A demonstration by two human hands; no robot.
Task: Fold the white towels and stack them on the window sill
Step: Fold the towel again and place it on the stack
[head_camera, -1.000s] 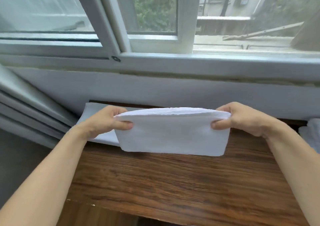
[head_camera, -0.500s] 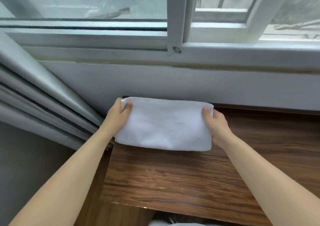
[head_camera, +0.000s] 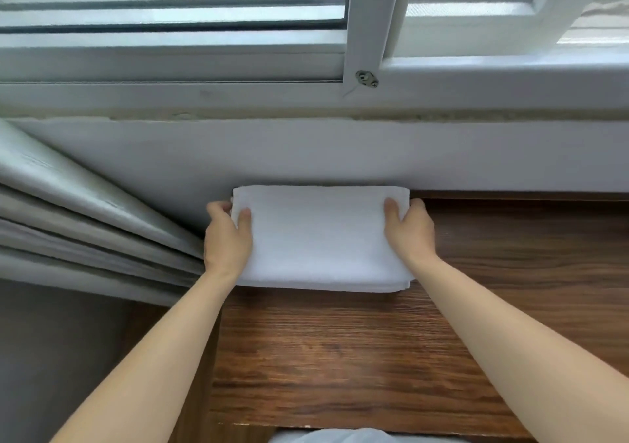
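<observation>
A folded white towel [head_camera: 320,238] lies flat at the back left corner of the wooden window sill [head_camera: 374,357], its far edge against the white wall [head_camera: 306,153] under the window frame [head_camera: 364,51]. Layered edges show along its near side. The left hand [head_camera: 227,238] grasps its left end, thumb on top; the right hand [head_camera: 410,230] grasps its right end likewise. Grey curtain folds [head_camera: 68,211] hang just left of the sill.
</observation>
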